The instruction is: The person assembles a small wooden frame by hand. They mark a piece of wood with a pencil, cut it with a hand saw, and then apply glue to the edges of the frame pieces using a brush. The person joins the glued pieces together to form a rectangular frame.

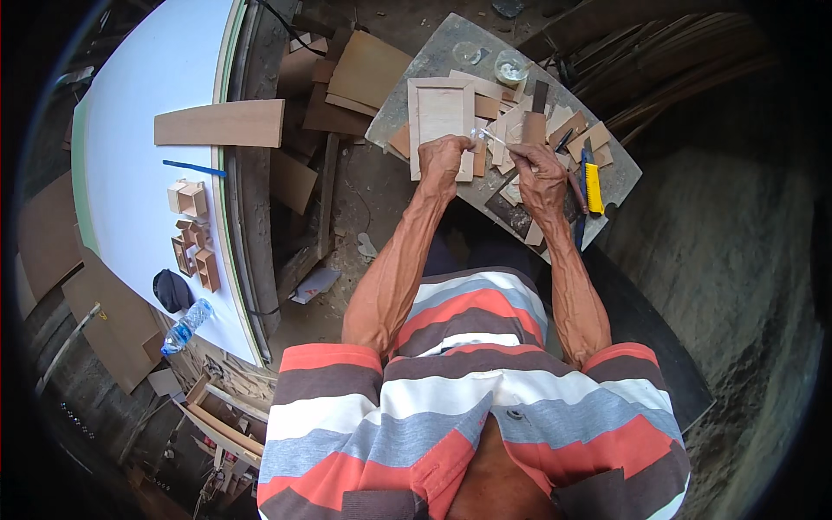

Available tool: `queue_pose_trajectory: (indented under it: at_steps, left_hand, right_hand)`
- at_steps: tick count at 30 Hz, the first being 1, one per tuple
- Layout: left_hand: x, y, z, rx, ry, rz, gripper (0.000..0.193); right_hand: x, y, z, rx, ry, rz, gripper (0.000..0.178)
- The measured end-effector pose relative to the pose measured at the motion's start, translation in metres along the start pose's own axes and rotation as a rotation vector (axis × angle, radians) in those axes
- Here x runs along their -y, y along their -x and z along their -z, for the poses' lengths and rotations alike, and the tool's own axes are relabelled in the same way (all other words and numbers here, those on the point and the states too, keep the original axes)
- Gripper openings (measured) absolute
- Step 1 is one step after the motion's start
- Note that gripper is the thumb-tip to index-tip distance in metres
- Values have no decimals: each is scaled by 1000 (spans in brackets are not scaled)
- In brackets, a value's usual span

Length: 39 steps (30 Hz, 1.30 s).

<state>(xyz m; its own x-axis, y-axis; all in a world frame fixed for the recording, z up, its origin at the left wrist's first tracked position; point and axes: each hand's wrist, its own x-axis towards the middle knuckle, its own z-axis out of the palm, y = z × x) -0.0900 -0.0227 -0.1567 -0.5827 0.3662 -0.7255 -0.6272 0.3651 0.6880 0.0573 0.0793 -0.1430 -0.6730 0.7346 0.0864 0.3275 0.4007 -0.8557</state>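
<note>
Over the work table (407,91), my left hand (440,165) is closed beside a shallow framed wooden panel (438,108), overlapping its lower part. At its fingertips is a small shiny, whitish thing (477,133), too small to make out. My right hand (544,178) is closed on a thin pale stick (493,137), whose tip points toward that whitish thing. Thin wood pieces (562,117) lie scattered beyond and around my right hand. A brown wooden block (533,127) stands out just past its fingers.
A glass jar (511,67) and a clear dish (469,54) sit at the table's far side. On its right lies a yellow-handled tool (593,187). To the left, a white board (147,69) carries a plank (221,124), small wooden boxes (206,269), a dark cap (172,290) and a plastic bottle (186,327).
</note>
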Motion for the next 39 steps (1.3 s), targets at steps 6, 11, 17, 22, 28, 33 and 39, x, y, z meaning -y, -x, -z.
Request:
queue_pose_trajectory:
  at_steps: [6,11,17,22,28,33,39]
  left_hand:
    - [-5,1,-2,-1,2,22,10]
    - [-8,-1,-2,6,28,68,10]
    - [3,-10,2,-38,95,88,11]
    - [-2,-9,-1,-62,71,67,11]
    - [5,-10,-3,-63,133,37,11]
    - [8,-4,-7,-105,265,96,9]
    - [14,-5,-14,-76,386,133,9]
  right_hand:
    - [0,2,-2,-65,-89,-134,12]
    - [0,-1,-2,2,-53,-55,12]
    - [-5,3,8,144,43,46,11]
    - [3,6,1,-9,-110,-157,13]
    - [-3,6,-1,70,77,85,14]
    - [5,10,2,65,-60,-183,13]
    - [5,14,-8,55,-103,-371,18]
